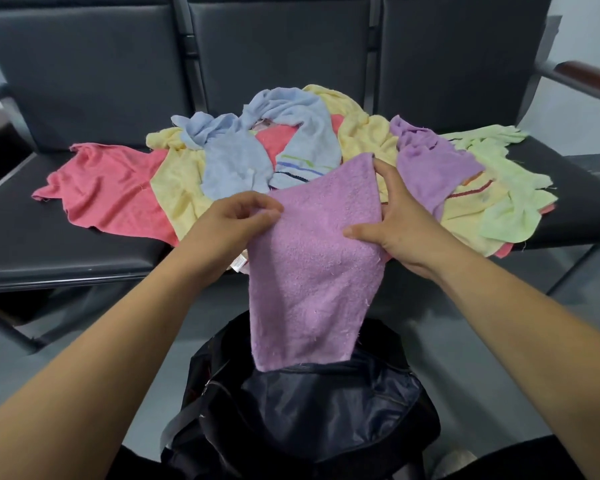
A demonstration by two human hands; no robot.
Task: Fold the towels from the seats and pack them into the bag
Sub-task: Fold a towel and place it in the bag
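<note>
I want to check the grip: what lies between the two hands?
Head view: the purple towel stretches between the left hand and the right hand, each gripping one edge, above the black bag.

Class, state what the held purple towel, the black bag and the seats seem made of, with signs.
Purple towel: likely cotton terry; fuzzy pile, frayed edges.
Black bag: probably nylon; thin, creased, faint sheen.
Seats: seemingly faux leather; smooth padded panels.

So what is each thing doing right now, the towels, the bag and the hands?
Big purple terry towel: held up, hanging over the bag.
Left hand: pinches the towel's left edge.
Right hand: grips its right edge.
Black fabric bag: open, on the floor.
Heap of coloured towels: crumpled, unfolded, on the black padded seats.
</note>
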